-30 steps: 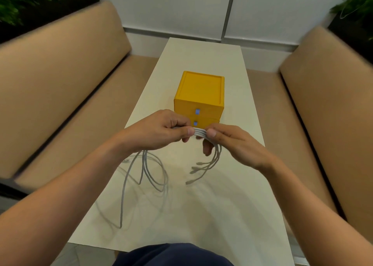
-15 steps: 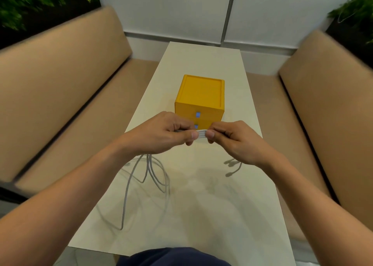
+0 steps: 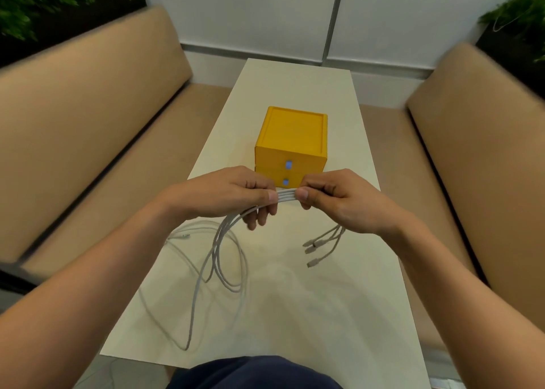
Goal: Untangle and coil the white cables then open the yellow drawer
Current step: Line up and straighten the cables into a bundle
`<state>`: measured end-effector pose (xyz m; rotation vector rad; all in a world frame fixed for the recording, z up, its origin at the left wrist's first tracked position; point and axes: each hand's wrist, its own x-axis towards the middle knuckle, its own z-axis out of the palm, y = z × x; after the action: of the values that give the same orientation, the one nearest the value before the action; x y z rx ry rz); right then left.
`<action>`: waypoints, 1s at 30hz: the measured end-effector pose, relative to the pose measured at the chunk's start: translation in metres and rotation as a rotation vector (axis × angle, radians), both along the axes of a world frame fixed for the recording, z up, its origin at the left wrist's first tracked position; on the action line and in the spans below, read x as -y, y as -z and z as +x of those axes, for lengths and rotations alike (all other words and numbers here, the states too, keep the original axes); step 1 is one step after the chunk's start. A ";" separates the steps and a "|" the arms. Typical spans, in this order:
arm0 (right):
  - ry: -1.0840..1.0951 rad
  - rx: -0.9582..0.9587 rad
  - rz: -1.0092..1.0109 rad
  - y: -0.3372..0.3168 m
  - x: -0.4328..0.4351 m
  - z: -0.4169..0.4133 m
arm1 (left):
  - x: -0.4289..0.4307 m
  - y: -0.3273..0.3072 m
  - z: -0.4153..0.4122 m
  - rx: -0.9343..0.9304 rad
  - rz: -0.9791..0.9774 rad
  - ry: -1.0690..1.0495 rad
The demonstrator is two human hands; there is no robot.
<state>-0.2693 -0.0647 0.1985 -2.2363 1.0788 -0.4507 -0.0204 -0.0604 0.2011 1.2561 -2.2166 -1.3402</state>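
Observation:
Several white cables (image 3: 286, 196) run side by side as a flat band between my two hands. My left hand (image 3: 224, 195) pinches the band at its left end, and my right hand (image 3: 339, 198) pinches it at the right. Long loops of the cables hang from my left hand onto the white table (image 3: 295, 300). Short ends with plugs (image 3: 317, 248) dangle below my right hand. Just behind my hands stands the yellow drawer box (image 3: 292, 145); its two drawers with small blue knobs are closed.
Tan sofas (image 3: 73, 141) flank the narrow table on both sides. Green plants sit in the upper corners. A white wall is at the far end. My dark-clad lap shows at the table's near edge.
My hands have stayed close together on the cable band. The plug ends now hang lower below my right hand, and more cable loops lie on the table under my left hand.

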 end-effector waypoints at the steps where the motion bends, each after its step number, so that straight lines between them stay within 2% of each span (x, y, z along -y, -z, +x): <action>1: 0.007 -0.008 -0.006 0.000 0.000 0.000 | -0.002 0.000 -0.003 0.013 -0.033 -0.028; 3: 0.022 -0.021 -0.014 -0.001 0.001 0.000 | -0.006 0.001 -0.011 -0.016 -0.088 -0.089; 6: 0.052 -0.046 -0.033 -0.001 0.002 0.000 | -0.010 0.004 -0.021 -0.097 -0.037 -0.121; 9: 0.068 -0.027 -0.009 -0.001 0.002 -0.001 | -0.012 0.010 -0.026 -0.040 -0.158 -0.165; 15: -0.007 0.221 0.373 0.009 0.003 -0.021 | -0.007 0.004 -0.018 -0.081 -0.287 -0.178; 17: -0.016 0.257 0.337 0.012 0.004 -0.027 | -0.005 0.005 -0.017 -0.002 -0.302 -0.180; 21: 0.006 0.104 0.159 0.008 0.004 -0.026 | -0.002 0.014 -0.019 0.139 -0.338 -0.228; 27: 0.129 -0.060 0.010 0.020 0.010 -0.022 | -0.006 0.011 -0.019 -0.005 -0.288 -0.159; 30: 0.055 -0.052 -0.019 0.010 0.005 -0.017 | 0.001 0.019 -0.007 0.024 -0.318 -0.208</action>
<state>-0.2860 -0.0696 0.1887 -2.2507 1.1692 -0.4298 -0.0277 -0.0610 0.1823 1.3402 -2.1378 -0.8609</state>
